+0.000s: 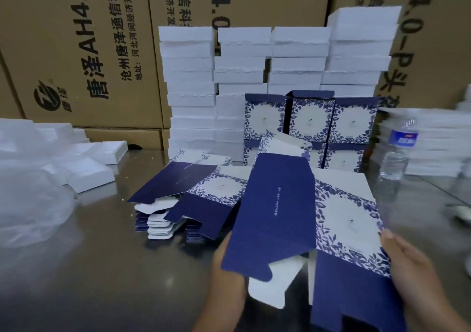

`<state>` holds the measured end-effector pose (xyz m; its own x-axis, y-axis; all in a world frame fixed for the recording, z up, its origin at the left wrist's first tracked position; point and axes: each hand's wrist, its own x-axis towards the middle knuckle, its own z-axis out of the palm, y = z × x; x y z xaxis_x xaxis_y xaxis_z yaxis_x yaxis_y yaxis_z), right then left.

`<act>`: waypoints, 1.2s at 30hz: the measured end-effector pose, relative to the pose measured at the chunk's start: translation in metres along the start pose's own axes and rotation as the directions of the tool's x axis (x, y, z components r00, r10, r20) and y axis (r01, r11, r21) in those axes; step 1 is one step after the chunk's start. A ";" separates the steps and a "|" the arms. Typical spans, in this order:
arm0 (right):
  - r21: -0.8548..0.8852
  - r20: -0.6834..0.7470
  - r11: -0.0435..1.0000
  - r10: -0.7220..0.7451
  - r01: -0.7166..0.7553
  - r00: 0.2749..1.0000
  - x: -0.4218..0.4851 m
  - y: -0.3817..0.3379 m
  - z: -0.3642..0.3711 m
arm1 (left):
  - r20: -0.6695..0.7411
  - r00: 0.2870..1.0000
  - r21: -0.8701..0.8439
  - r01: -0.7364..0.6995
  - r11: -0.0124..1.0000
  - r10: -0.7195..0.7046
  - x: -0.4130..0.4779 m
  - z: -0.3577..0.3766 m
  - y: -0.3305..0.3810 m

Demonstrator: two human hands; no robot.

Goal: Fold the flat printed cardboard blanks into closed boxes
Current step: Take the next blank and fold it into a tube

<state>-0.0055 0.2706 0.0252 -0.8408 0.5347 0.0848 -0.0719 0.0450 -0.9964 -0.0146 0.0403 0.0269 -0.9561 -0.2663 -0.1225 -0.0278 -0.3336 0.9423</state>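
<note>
I hold a navy and white floral cardboard blank above the table, partly opened into a sleeve with its flaps loose. My left hand grips its left side from behind, mostly hidden by the navy panel. My right hand holds the right edge, thumb on the floral face. A stack of flat blanks lies on the table behind. Several folded floral boxes stand in two rows further back.
Tall stacks of white foam trays line the back, in front of big brown cartons. Loose foam pieces and a plastic bag lie at left. A water bottle and a white pile stand at right.
</note>
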 end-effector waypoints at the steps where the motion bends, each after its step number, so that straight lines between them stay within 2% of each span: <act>1: -0.039 -0.017 0.999 -0.028 0.027 0.999 -0.003 0.002 -0.004 | 0.014 1.000 -0.063 -0.017 0.998 0.018 0.006 -0.005 -0.006; 2: -0.081 -0.029 0.994 -0.073 0.071 0.997 -0.005 0.004 -0.008 | 0.049 0.995 -0.019 -0.090 0.996 0.091 0.002 -0.010 -0.007; 4: -0.152 -0.016 0.974 -0.171 0.167 0.985 -0.008 0.007 -0.013 | 0.205 0.963 0.029 -0.185 0.982 0.175 -0.003 -0.021 -0.003; 7: -0.200 0.025 0.943 -0.268 0.268 0.963 -0.006 0.013 -0.016 | 0.286 0.940 0.109 -0.223 0.969 0.185 0.004 -0.027 -0.002; 12: -0.195 0.101 0.915 -0.339 0.353 0.935 0.003 0.019 -0.013 | 0.413 0.852 0.340 -0.473 0.813 0.323 0.005 -0.028 -0.008; 17: -0.145 0.141 0.912 -0.366 0.385 0.920 0.006 0.021 -0.010 | 0.375 0.832 0.412 -0.545 0.730 0.410 0.001 -0.029 -0.009; 20: -0.147 0.147 0.905 -0.380 0.400 0.913 0.004 0.024 -0.011 | 0.376 0.831 0.423 -0.548 0.722 0.411 -0.001 -0.032 -0.013; 24: -0.106 0.131 0.923 -0.355 0.370 0.925 -0.001 0.025 -0.013 | 0.355 0.819 0.468 -0.573 0.673 0.450 -0.002 -0.032 -0.014; 28: -0.030 0.130 0.960 -0.271 0.277 0.954 -0.005 0.024 -0.015 | 0.314 0.794 0.511 -0.604 0.611 0.521 -0.001 -0.033 -0.012; 32: 0.100 0.194 0.984 -0.163 0.146 0.967 -0.008 0.022 -0.011 | 0.241 0.777 0.555 -0.602 0.574 0.581 0.002 -0.033 -0.009; 36: 0.027 0.249 0.970 -0.240 0.241 0.938 -0.006 0.026 -0.006 | 0.183 0.767 0.576 -0.590 0.565 0.615 0.005 -0.035 -0.006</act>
<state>0.0007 0.2741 -0.0012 -0.9051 0.2808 0.3192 -0.2870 0.1503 -0.9461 -0.0094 0.0094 0.0102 -0.8039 -0.2440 0.5424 0.3806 0.4897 0.7844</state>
